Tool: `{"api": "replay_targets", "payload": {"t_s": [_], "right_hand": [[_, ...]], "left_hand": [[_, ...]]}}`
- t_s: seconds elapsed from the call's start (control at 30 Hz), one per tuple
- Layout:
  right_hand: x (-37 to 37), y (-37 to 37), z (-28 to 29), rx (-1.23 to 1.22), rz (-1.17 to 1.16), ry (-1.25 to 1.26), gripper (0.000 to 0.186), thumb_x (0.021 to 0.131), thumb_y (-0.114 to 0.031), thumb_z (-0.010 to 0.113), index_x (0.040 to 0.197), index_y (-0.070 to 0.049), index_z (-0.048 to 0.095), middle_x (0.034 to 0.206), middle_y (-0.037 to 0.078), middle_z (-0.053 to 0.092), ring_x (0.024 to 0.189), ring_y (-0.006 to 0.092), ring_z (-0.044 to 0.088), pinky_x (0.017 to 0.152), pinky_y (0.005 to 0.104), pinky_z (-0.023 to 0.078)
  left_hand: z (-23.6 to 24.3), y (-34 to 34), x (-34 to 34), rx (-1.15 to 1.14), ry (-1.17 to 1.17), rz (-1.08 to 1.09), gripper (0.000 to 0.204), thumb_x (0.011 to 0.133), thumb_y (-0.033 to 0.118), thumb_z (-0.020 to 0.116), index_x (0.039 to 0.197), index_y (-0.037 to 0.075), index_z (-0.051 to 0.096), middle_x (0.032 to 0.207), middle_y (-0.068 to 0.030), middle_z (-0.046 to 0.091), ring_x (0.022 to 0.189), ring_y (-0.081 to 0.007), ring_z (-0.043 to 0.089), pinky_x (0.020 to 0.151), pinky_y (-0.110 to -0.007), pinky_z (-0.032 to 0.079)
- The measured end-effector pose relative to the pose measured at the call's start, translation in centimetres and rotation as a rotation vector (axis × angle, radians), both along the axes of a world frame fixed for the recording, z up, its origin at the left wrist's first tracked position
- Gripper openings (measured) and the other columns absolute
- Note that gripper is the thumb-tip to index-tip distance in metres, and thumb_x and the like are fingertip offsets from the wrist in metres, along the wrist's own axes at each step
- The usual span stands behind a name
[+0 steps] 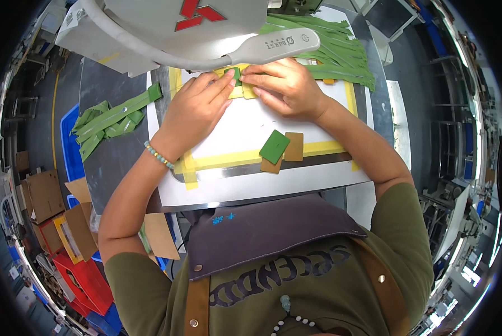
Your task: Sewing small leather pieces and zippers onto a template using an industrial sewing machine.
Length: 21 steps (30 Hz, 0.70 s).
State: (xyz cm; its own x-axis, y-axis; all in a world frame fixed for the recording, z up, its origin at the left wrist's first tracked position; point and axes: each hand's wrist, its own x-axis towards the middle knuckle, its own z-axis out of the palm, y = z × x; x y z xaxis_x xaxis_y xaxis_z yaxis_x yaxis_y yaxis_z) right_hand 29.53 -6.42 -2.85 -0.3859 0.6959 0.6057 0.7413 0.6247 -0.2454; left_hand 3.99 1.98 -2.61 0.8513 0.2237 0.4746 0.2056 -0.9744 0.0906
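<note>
My left hand [201, 109], a beaded bracelet on its wrist, reaches in from the left with fingertips on a small green patch [236, 76]. From the other side my right hand [283, 84] meets the patch's right edge with bent, closed fingers. Yellow pieces [250, 91] lie beneath and beside the fingertips. Part of the patch is hidden by my fingers. Closer to me, a loose green rectangular patch [274, 147] overlaps two tan ones, one of them a tan patch [294, 147], on the white work sheet [228, 134].
A white machine head [167, 33] with a grey handheld piece [276, 46] on a cable hangs just above my hands. Green zipper strips [335, 50] are piled at the far right, and more green strips [113, 120] lie left. Yellow tape [228, 161] borders the sheet.
</note>
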Motion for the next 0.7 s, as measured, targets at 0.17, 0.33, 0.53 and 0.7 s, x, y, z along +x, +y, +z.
{"api": "replay_targets", "payload": {"t_s": [0.17,0.33,0.53,0.7], "right_hand": [[-0.4,0.1,-0.1,0.022,0.01,-0.076,0.026,0.084,-0.012,0.077,0.11,-0.012,0.081,0.117,0.004,0.075,0.109,0.0238,0.07,0.088,0.0395,0.059],[-0.5,0.2,0.0,0.025,0.012,-0.067,0.026,0.083,-0.013,0.077,0.109,-0.011,0.081,0.117,0.004,0.075,0.11,0.0233,0.069,0.09,0.0396,0.058],[-0.5,0.3,0.0,0.018,0.003,-0.087,0.02,0.083,-0.012,0.076,0.103,-0.01,0.079,0.117,0.004,0.075,0.111,0.0227,0.069,0.09,0.0388,0.057],[-0.5,0.4,-0.2,0.029,0.005,-0.084,0.02,0.083,-0.012,0.075,0.102,-0.009,0.077,0.117,0.003,0.075,0.111,0.0228,0.069,0.091,0.039,0.056]], "left_hand": [[-0.3,0.3,0.4,0.008,0.024,-0.013,0.036,0.089,0.012,0.08,0.122,-0.003,0.075,0.136,-0.009,0.073,0.116,-0.029,0.067,0.097,-0.039,0.058],[-0.5,1.3,-0.3,-0.144,-0.026,-0.078,0.038,0.09,0.011,0.078,0.127,0.0,0.075,0.133,-0.0092,0.074,0.119,-0.0297,0.066,0.1,-0.04,0.057],[-0.2,1.4,-0.7,-0.1,0.052,-0.05,0.042,0.092,0.011,0.076,0.134,0.004,0.073,0.137,-0.0074,0.072,0.125,-0.0299,0.064,0.107,-0.044,0.053],[0.0,1.9,-1.0,-0.1,0.082,-0.053,0.041,0.093,0.013,0.076,0.133,0.006,0.073,0.138,-0.0063,0.072,0.125,-0.0293,0.064,0.106,-0.044,0.053]]}}
